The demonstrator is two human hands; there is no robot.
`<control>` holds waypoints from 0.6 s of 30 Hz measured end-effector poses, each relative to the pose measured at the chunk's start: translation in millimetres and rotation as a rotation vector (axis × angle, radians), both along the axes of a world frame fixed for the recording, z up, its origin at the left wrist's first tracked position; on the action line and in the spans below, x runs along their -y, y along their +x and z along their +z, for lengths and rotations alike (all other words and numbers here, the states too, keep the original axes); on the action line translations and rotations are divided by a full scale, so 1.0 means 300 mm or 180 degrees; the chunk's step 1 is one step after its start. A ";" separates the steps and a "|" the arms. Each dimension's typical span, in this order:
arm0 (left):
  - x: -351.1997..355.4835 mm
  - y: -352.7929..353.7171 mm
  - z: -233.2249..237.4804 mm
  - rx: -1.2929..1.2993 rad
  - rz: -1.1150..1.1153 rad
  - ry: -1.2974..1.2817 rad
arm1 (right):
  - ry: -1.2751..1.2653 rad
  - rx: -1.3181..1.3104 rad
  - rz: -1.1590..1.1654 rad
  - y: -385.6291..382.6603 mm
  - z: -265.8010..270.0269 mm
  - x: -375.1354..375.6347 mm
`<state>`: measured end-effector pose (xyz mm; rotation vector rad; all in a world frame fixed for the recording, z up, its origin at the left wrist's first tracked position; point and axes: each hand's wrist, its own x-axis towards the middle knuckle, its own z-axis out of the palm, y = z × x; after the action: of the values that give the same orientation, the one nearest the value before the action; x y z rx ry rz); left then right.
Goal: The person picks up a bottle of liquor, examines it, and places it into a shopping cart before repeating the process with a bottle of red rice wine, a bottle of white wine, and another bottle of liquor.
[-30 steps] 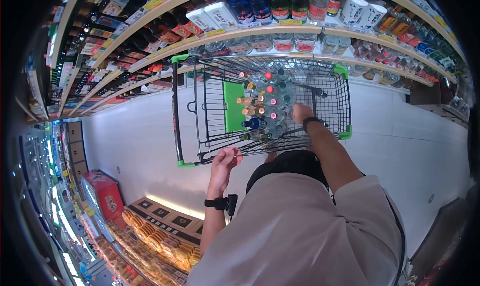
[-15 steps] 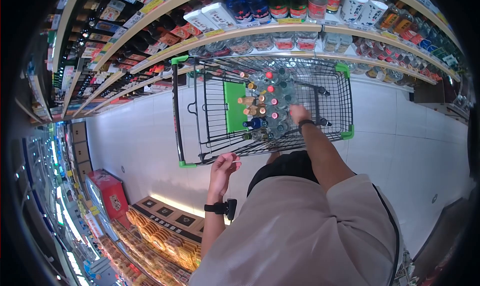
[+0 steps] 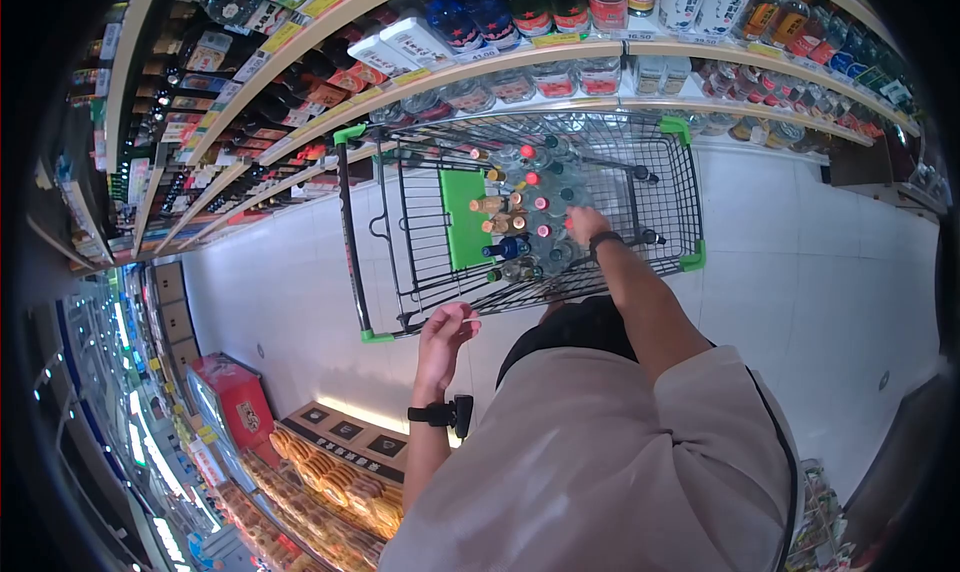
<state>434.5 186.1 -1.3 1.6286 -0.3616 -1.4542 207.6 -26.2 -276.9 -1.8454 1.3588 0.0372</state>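
Note:
Inside the shopping cart [image 3: 362, 334], glass bottles [image 3: 541, 204] stand packed together, with red, pink, gold and dark tops. My right hand [image 3: 587, 226] is closed at the right side of this cluster, around the upper part of a bottle [image 3: 569, 224] whose reddish cap shows at the fingers. Most of that bottle is hidden by the hand and its neighbours. My left hand [image 3: 449, 330] hovers by the cart's near rim, fingers loosely curled and apart, with nothing visible in it. A green plastic panel [image 3: 462, 220] lies left of the bottles.
Shelves of bottles [image 3: 480, 22] run along the far side, close behind the cart. Pale tiled floor [image 3: 770, 242] surrounds the cart. A bread display [image 3: 345, 482] and a red cooler [image 3: 238, 402] stand at lower left.
My right hand has moved slightly left with the bottle, closer against the other bottles. The left hand stays almost in place. The camera view has shifted a little.

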 end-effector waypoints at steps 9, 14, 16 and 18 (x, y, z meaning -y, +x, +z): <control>0.102 -0.073 -0.058 -0.0197 -0.0285 0.0025 | -0.0513 0.0212 0.0380 -0.330 -0.124 0.127; 0.121 -0.084 -0.212 0.0027 -0.0626 0.0206 | -0.0473 0.0189 -0.0784 -0.661 -0.002 0.111; 0.106 -0.073 -0.307 0.0319 -0.0877 0.0583 | -0.0408 -0.0241 -0.1076 -0.776 0.017 0.106; 0.062 -0.075 -0.382 0.0582 -0.0902 0.0880 | -0.0330 -0.0492 -0.1162 -0.864 0.039 0.081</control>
<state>412.0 167.4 -115.8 2.0044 -0.5309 -1.6244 -51.5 -50.4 -265.2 -1.6774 1.8185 -0.0831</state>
